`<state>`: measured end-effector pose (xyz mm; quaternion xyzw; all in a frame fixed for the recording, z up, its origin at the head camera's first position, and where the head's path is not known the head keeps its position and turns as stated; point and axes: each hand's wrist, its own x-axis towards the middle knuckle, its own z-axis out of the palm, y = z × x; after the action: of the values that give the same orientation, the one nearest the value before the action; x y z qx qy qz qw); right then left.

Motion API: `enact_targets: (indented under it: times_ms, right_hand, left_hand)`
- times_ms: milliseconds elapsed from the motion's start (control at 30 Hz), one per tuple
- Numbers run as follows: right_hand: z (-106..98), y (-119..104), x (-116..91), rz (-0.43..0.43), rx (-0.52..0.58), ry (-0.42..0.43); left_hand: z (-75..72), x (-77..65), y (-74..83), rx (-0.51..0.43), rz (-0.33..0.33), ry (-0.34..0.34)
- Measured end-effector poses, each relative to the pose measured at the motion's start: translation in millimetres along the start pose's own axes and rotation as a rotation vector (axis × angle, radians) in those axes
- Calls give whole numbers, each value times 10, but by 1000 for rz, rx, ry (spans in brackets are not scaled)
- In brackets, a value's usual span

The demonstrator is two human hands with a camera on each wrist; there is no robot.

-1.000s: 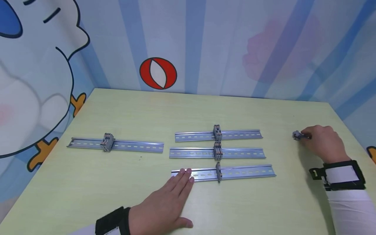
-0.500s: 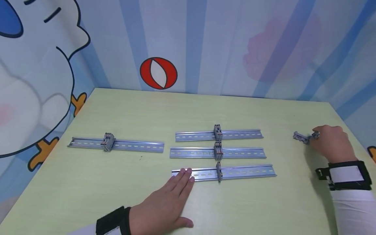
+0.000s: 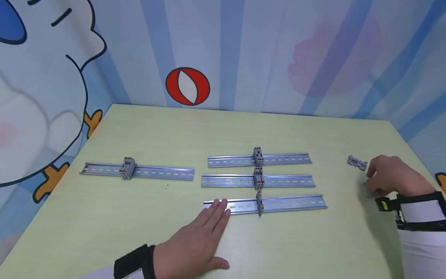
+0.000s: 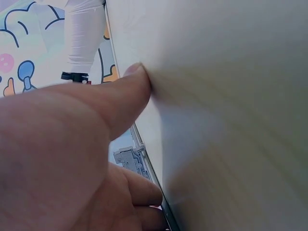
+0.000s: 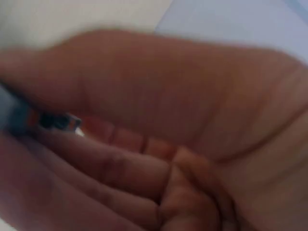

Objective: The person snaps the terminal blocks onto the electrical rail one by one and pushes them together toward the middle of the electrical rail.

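Observation:
My left hand (image 3: pixel 195 240) lies with straight fingers on the left end of the front metal DIN rail (image 3: pixel 292 204). A slim grey terminal block (image 3: pixel 259 204) stands upright on that rail, right of my fingertips; the left wrist view shows a terminal block (image 4: pixel 131 160) beyond the hand. Over at the right, my right hand (image 3: pixel 395 176) pinches another terminal block (image 5: pixel 48 120) between thumb and fingers, which mostly hide it. Just left of this hand a loose grey terminal block (image 3: pixel 357 162) lies on the table.
Behind the front rail lie a middle rail (image 3: pixel 230 181) and a back rail (image 3: pixel 230 161), each bearing grey blocks. A separate rail (image 3: pixel 167 173) at the left carries a block cluster (image 3: pixel 128 168). A printed curtain (image 3: pixel 244 58) borders the table's (image 3: pixel 167 131) far edge.
My right hand has drawn one terminal block away from the loose one, moving right and slightly nearer, and turned it down under the fingers. My left hand has stayed put.

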<state>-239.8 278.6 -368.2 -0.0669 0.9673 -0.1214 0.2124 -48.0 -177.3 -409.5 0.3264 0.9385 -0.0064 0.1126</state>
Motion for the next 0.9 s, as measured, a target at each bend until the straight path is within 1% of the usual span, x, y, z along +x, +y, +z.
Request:
enact_targets:
  times_ms: [67,133,267,467,600,900]
  right_hand:
    - [16,-84,1,-55,8,-65]
    - [51,-185,-5,-98,17,-100]
    - [131,-404,-35,-133,24,-119]
    - [219,-672,-105,-190,80,-173]
    - [251,-772,-147,-208,82,-179]
    - [255,-877,-208,-210,98,-181]
  left_hand:
    - [0,-2,-1,0,-1,3]
    - [1,-6,-1,-4,-3,4]
    - [1,-6,-3,-26,-7,-1]
    - [7,-7,-4,-8,-8,9]
    - [6,-9,-3,-3,-8,18]
    - [18,-7,-4,-5,-3,18]
